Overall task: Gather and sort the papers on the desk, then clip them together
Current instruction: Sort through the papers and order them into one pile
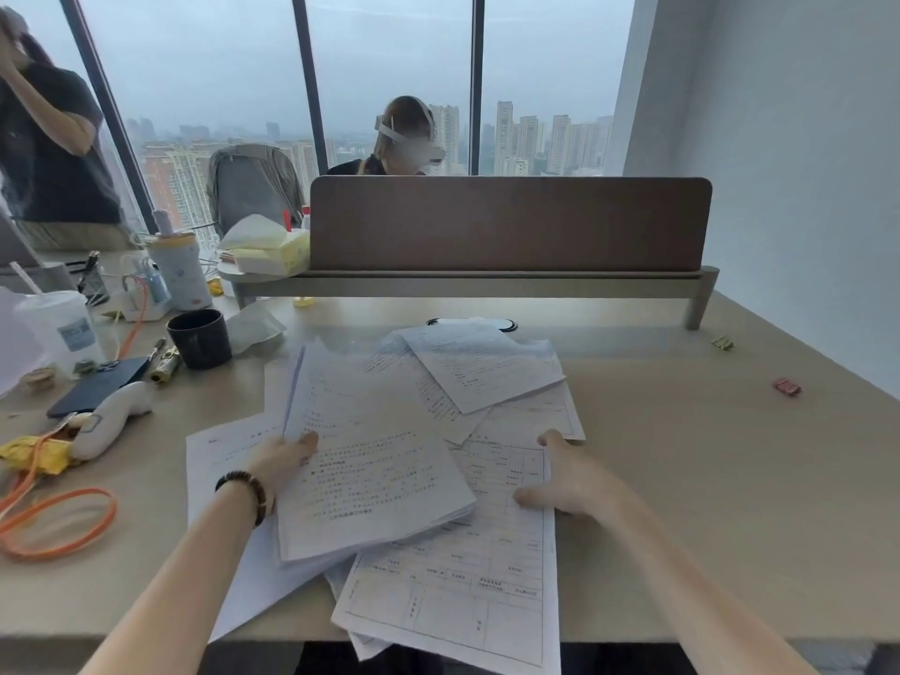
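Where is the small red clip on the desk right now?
In the head view the red clip lies alone on the bare desk at far right, well beyond the right hand and the scattered papers.

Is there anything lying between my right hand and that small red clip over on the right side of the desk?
Nothing visible: only bare desk lies between the right hand and the red clip.
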Action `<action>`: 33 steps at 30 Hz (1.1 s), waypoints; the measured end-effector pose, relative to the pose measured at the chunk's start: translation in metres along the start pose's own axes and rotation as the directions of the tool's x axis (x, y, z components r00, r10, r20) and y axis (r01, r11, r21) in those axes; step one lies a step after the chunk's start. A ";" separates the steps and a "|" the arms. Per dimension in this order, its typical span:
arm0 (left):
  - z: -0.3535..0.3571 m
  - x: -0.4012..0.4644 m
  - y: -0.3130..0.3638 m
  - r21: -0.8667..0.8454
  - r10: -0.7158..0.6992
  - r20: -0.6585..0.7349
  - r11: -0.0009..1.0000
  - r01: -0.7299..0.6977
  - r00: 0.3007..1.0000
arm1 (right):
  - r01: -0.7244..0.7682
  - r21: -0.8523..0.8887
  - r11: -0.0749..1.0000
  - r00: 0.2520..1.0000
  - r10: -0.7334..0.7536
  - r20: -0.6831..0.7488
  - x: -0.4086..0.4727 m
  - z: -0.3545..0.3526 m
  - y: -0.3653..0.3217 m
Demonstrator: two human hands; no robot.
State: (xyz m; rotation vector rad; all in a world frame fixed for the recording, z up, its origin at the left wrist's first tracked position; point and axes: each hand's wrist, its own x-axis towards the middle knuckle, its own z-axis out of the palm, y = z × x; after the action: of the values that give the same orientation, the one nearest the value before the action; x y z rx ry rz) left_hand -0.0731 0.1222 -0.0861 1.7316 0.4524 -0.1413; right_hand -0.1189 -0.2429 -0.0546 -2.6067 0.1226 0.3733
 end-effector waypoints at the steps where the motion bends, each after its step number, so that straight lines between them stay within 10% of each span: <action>1: -0.003 0.005 -0.009 0.009 -0.014 0.002 1.000 0.014 1.000 | 0.022 0.020 1.000 1.000 -0.023 0.004 0.000 0.005 0.000; 12: -0.001 -0.004 0.001 -0.060 -0.039 0.050 0.997 0.042 0.998 | 0.130 0.510 0.850 0.969 0.000 -0.247 0.020 -0.052 0.009; 24: 0.016 -0.002 0.007 0.002 0.014 0.029 1.000 -0.015 0.999 | 0.095 0.870 0.483 0.993 0.018 -0.118 0.054 -0.122 0.009; 28: 0.030 -0.002 0.011 -0.020 0.035 0.052 0.999 -0.034 0.998 | 0.066 0.790 0.609 0.961 0.175 -0.215 0.099 -0.092 0.002; 33: 0.043 0.008 0.010 -0.035 0.026 0.111 0.999 -0.023 0.993 | -0.024 0.273 0.962 0.913 0.133 -0.385 0.149 -0.063 0.008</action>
State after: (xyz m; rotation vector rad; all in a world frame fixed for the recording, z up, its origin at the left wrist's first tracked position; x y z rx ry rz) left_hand -0.0558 0.0806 -0.0889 1.6865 0.3497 -0.2106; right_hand 0.0380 -0.2839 -0.0479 -2.3806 0.3921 -0.1517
